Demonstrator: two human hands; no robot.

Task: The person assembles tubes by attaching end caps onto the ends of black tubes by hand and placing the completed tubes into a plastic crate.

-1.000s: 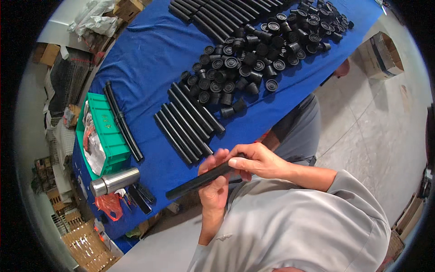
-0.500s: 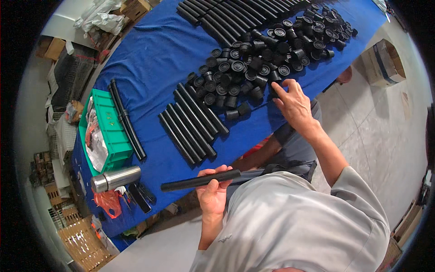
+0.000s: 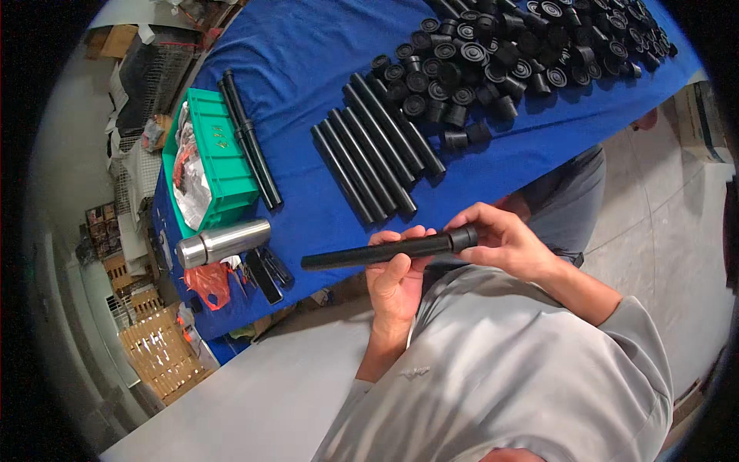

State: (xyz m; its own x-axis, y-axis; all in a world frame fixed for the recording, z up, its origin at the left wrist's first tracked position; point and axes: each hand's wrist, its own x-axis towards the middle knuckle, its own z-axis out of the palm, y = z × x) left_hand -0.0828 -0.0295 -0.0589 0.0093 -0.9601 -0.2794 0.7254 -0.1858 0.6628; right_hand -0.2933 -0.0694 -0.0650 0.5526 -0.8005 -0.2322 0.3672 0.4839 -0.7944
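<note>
My left hand (image 3: 395,281) is closed around a black tube (image 3: 346,256), held nearly level in front of my body. At the tube's right end my right hand (image 3: 512,242) grips a black rubber end cap (image 3: 463,239) between thumb and fingers. The cap meets the tube end; how far it sits over it I cannot tell. Beyond my hands, a row of several black tubes (image 3: 369,158) lies on the blue cloth (image 3: 296,61). A large heap of black end caps (image 3: 473,52) spreads behind and to the right of that row.
At the left stands a green crate (image 3: 223,154) holding wrapped items, with two long black tubes (image 3: 250,142) beside it. A steel bottle (image 3: 223,241), a red plastic bag (image 3: 208,285) and a dark phone (image 3: 264,277) lie near the table's front left edge. A cardboard box (image 3: 700,123) sits on the floor at right.
My right hand has come back from the heap with an end cap and brought it to the tube's right end. The view has shifted, so the table appears higher and further right.
</note>
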